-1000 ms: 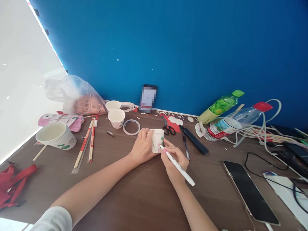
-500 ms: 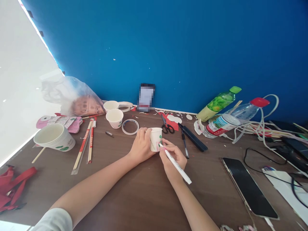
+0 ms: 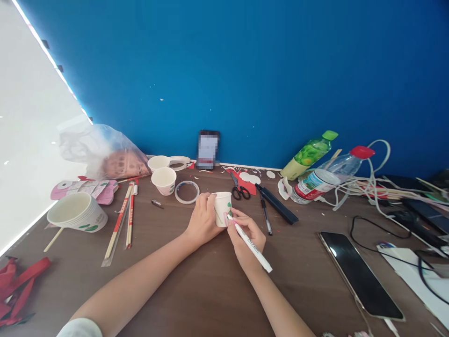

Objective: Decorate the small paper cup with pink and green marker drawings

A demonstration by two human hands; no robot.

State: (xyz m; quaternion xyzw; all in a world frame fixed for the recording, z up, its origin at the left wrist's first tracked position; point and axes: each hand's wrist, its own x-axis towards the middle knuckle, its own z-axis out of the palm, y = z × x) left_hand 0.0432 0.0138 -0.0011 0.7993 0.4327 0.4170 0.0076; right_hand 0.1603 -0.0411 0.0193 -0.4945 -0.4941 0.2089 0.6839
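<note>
A small white paper cup (image 3: 222, 208) with a green print stands upright on the brown table (image 3: 210, 290), near the middle. My left hand (image 3: 201, 220) is wrapped round its left side and holds it. My right hand (image 3: 245, 236) grips a white marker pen (image 3: 250, 243) like a pencil, its pink tip touching the cup's lower right side, where pink marks show.
Black scissors (image 3: 240, 191), a tape ring (image 3: 187, 192), two small cups (image 3: 163, 179), a stack of bigger cups (image 3: 77, 211) and wrapped chopsticks (image 3: 125, 217) lie to the left and behind. Two bottles (image 3: 326, 175), cables (image 3: 379, 192) and a phone (image 3: 359, 274) lie to the right.
The view has shifted a little. Both hands stay on the cup and the pen, and the pen tip has kept to the cup's lower side.
</note>
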